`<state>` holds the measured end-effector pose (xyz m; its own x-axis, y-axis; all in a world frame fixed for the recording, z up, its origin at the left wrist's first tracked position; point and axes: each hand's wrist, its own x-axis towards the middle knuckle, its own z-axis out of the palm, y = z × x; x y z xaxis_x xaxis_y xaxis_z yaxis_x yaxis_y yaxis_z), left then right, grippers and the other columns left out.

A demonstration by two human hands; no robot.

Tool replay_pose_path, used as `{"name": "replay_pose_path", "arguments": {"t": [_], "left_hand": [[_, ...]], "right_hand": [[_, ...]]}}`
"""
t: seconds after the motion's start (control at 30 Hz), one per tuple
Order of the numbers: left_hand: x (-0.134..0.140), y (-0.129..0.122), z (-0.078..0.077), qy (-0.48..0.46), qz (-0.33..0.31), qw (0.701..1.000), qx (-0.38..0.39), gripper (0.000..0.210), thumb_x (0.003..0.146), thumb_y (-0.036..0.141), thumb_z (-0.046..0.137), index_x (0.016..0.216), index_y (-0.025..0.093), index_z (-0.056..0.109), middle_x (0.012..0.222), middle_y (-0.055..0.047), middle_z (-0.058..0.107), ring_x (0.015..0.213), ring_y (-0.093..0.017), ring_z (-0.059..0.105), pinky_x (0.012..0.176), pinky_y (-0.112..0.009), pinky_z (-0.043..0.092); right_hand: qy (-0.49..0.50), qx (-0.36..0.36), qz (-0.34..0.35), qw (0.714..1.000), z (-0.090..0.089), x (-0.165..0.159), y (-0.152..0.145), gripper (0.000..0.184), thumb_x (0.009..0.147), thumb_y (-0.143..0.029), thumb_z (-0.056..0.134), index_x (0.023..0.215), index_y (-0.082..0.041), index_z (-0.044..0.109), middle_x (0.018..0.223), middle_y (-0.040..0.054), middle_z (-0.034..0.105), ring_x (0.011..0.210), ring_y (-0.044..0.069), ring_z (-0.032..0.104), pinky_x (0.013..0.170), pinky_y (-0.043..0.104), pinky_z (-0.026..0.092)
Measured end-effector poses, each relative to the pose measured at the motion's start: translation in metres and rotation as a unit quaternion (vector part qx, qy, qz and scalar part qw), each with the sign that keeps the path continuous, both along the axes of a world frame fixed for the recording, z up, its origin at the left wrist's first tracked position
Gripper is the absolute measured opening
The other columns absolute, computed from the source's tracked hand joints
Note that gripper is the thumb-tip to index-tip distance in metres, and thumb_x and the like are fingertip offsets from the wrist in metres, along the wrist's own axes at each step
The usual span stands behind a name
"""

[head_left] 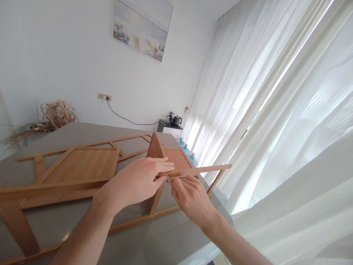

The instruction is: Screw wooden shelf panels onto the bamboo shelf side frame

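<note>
A wooden frame (212, 169) with a long rail and slatted legs stands on its side on the table. My left hand (135, 178) is closed round the rail near the middle, fingers on top and thumb below. An upright wooden panel (156, 146) meets the rail just behind these fingers. Close beside the left thumb, my right hand (193, 201) pinches a small bent metal hex key (170, 177) against the rail's near side. The tip of the key and any screw under it are hidden.
Another wooden panel (82, 163) and a ladder-like frame (129, 139) lie on the grey tabletop (132, 241). Dried stalks (59, 114) are at the back left. Beyond the far end stand a black kettle (177, 120) and water bottles (193, 159), near white curtains (275, 110).
</note>
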<state>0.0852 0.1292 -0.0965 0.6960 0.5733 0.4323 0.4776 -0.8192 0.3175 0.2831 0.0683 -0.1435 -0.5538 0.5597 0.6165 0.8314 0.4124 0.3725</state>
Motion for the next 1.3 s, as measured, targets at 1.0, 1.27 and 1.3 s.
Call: {"name": "replay_pose_path", "arguments": {"t": [1.0,1.27,1.3], "left_hand": [[-0.001,-0.004,0.002,0.022,0.002,1.000,-0.016,0.037,0.093,0.035,0.046,0.125,0.035,0.065,0.134,0.008,0.060,0.129,-0.020,0.052,0.105,-0.033,0.044],[0.001,-0.007,0.006,0.033,0.002,0.999,-0.035,0.038,0.091,0.037,0.050,0.126,0.031,0.064,0.133,0.004,0.061,0.135,-0.019,0.045,0.111,-0.033,0.039],[0.001,-0.008,0.006,0.035,0.003,0.999,-0.034,0.038,0.091,0.037,0.051,0.126,0.031,0.064,0.134,0.003,0.061,0.135,-0.019,0.046,0.111,-0.034,0.039]], "right_hand": [[0.205,-0.075,-0.007,0.976,-0.027,-0.019,0.000,0.030,0.103,-0.020,0.032,0.077,-0.021,0.046,0.057,-0.0034,0.056,0.049,0.011,0.050,0.051,0.026,0.031],[0.211,0.044,0.013,0.976,-0.037,-0.021,0.009,0.034,0.102,-0.020,0.035,0.069,-0.021,0.046,0.050,-0.0044,0.048,0.045,0.011,0.042,0.051,0.027,0.027],[0.210,0.047,0.012,0.976,-0.037,-0.020,0.009,0.035,0.102,-0.020,0.034,0.069,-0.021,0.046,0.050,-0.0043,0.048,0.045,0.011,0.043,0.051,0.027,0.027]]}}
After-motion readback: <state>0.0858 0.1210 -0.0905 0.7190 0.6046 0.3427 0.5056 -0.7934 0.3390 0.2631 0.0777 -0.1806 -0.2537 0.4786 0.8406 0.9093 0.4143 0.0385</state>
